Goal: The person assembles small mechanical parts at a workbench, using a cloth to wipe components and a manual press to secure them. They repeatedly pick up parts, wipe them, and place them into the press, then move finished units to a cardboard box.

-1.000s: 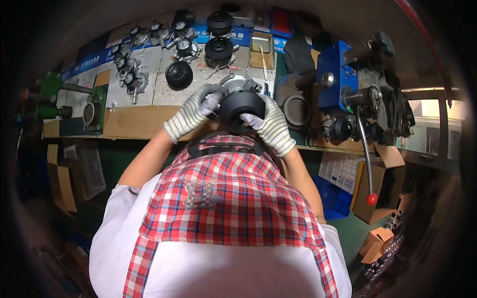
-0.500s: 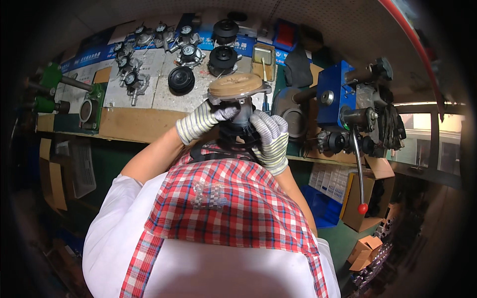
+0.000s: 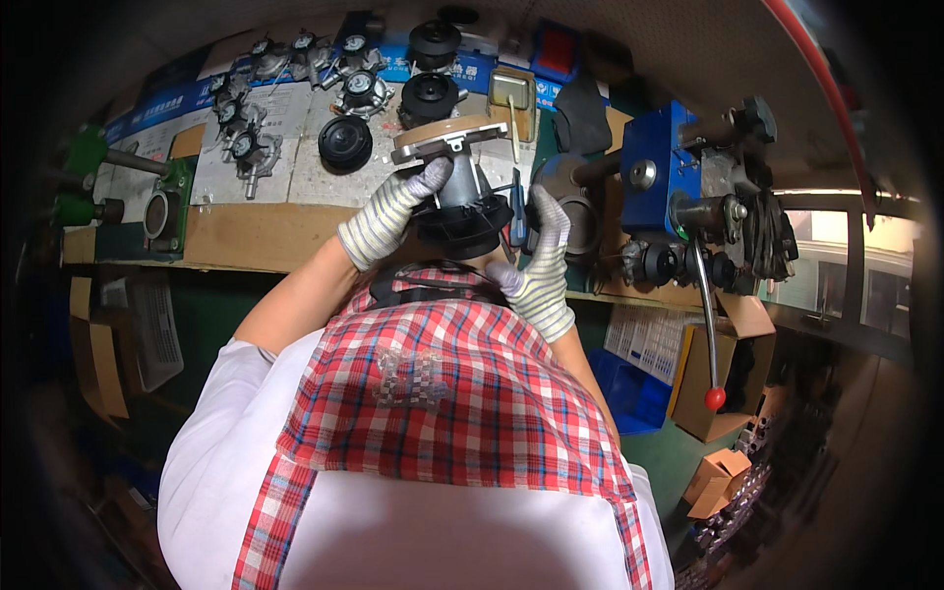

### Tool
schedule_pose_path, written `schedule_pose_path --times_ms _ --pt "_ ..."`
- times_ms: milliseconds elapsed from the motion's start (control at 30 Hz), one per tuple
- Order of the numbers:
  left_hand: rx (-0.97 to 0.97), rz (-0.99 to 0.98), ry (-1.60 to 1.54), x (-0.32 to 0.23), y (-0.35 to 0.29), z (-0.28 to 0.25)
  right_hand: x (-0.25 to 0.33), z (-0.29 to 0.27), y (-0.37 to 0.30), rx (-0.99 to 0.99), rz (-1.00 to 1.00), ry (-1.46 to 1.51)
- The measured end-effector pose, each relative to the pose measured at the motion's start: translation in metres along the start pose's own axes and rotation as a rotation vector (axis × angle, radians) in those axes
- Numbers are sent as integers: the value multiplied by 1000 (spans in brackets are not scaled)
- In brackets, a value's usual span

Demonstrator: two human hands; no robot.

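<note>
My gloved left hand (image 3: 388,216) grips a fan motor (image 3: 458,185) with a grey metal body, a wide flange with a tan round face on top, and a black finned wheel at the bottom. It is held slightly tilted over the near edge of the bench, in front of my apron. Just to its right is my gloved right hand (image 3: 541,261), open, thumb and fingers apart and holding nothing. Beyond the motor lies a loose black round wheel (image 3: 345,144). A blue-handled tool (image 3: 517,206) rests between the motor and my right hand.
Several metal pump-like parts (image 3: 361,90) and black-wheeled units (image 3: 430,98) stand at the back. A shallow tray (image 3: 526,113) holds a thin stick. To the right is a blue press (image 3: 654,167) with a red-knobbed lever (image 3: 704,324); a green fixture (image 3: 177,202) stands left. A cardboard box (image 3: 723,379) sits lower right.
My right hand has come off the motor and opened to its right. The motor has tipped, showing its flange edge-on, with my left hand still on it.
</note>
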State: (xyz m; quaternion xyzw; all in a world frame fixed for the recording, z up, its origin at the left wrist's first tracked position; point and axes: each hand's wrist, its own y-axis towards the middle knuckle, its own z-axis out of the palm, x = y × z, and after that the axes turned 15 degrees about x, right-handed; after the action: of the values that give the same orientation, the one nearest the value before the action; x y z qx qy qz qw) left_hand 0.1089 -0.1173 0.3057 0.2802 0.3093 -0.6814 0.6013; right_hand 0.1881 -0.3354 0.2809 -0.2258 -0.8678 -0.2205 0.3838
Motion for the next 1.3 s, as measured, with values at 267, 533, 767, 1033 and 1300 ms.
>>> schedule_pose_path --times_ms 267,533,767,1033,1300 --pt "9 -23 -12 2 -1 -1 -6 8 15 -18 152 305" --pt "39 -17 15 0 -3 -8 -8 1 4 27 177 365" --pt "91 42 121 8 3 -24 -14 10 8 66 161 305" --pt "236 37 -52 29 3 -74 -6 12 14 80 78 178" --pt "293 48 -117 17 2 -81 -2 16 32 241 27 227"
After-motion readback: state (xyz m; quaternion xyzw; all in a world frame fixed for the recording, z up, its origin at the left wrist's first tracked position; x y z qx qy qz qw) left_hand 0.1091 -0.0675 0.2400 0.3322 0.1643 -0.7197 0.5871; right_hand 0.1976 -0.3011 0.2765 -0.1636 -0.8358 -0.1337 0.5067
